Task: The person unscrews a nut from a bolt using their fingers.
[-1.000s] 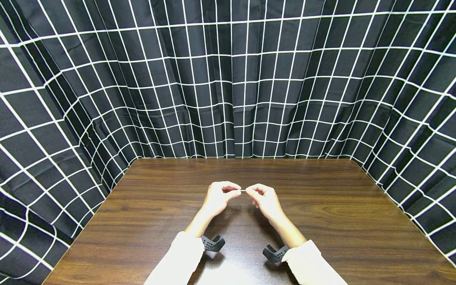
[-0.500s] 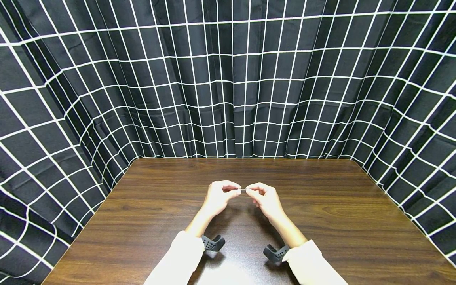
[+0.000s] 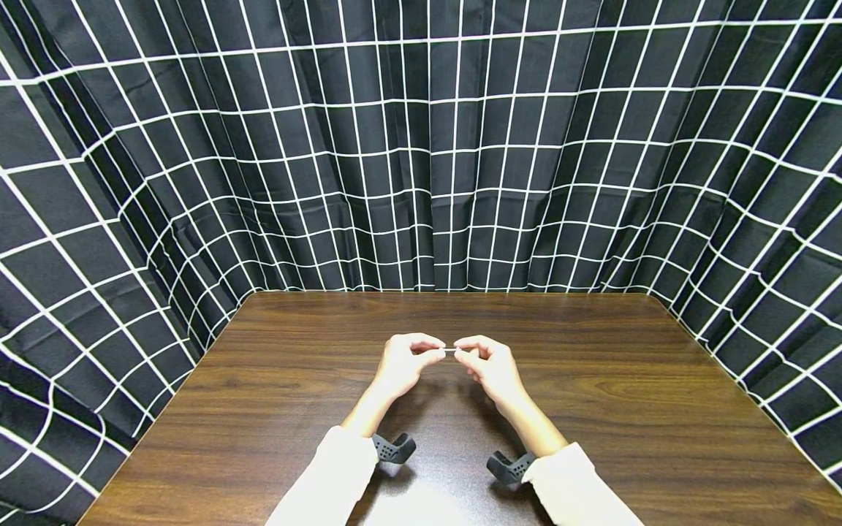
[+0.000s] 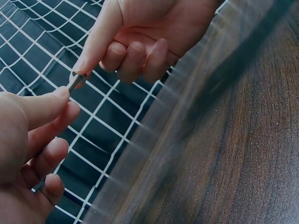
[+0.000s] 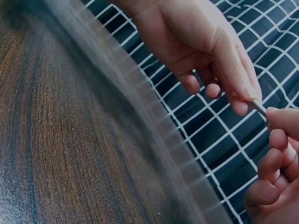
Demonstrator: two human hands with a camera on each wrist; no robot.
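A thin grey metal rod (image 3: pixel 450 350) spans the short gap between my two hands, above the table. My left hand (image 3: pixel 398 367) pinches one end between thumb and index finger, its other fingers curled toward the palm. At the opposite end the thumb and index finger of my right hand (image 3: pixel 495 372) pinch the rod. The left wrist view shows the metal rod (image 4: pixel 74 83) with a wider part right at the right hand's fingertips, which partly cover it. A small grey tip (image 4: pixel 35 189) shows among the left hand's curled lower fingers; the rest of that piece is hidden.
A brown wood-grain table (image 3: pixel 296 380) lies under both hands. Black curtains with a white grid (image 3: pixel 421 146) hang behind it and along both sides. Dark perforated wrist mounts (image 3: pixel 395 448) stick out inward from each forearm, low over the tabletop.
My right hand's fingertips have shifted very slightly up and to the right, so a little more of the rod shows. My left hand has stayed nearly still.
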